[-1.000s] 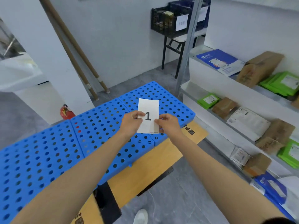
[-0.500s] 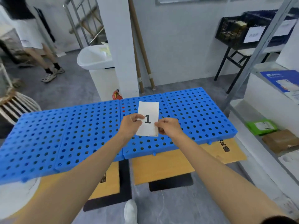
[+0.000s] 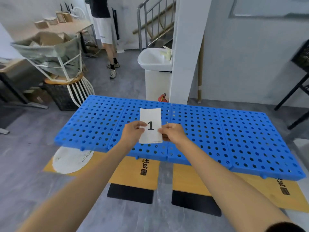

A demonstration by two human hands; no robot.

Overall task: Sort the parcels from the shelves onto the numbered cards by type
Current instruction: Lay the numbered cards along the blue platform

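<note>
Both hands hold one white card (image 3: 151, 125) printed with a black "1", upright in front of the camera. The left hand (image 3: 133, 133) pinches its left edge, thumb on the face beside the numeral, so that grip is clamped on the card. The right hand (image 3: 173, 133) pinches the right edge the same way, its grip also closed on the card. The card hangs above the middle of a blue perforated tabletop (image 3: 234, 131) made of several panels set side by side; whether its lower edge touches the panels cannot be told. Yellow boards (image 3: 133, 173) with black marks lie under the panels on the grey floor (image 3: 25, 164). Behind the tabletop stands a white pillar (image 3: 187, 47), with a white sink (image 3: 154, 61) just to its left and a small red object (image 3: 162, 98) at its foot. Farther left, a white chair (image 3: 73, 87) carries a grey bag, and another person's legs (image 3: 111, 56) show near a staircase.
</note>
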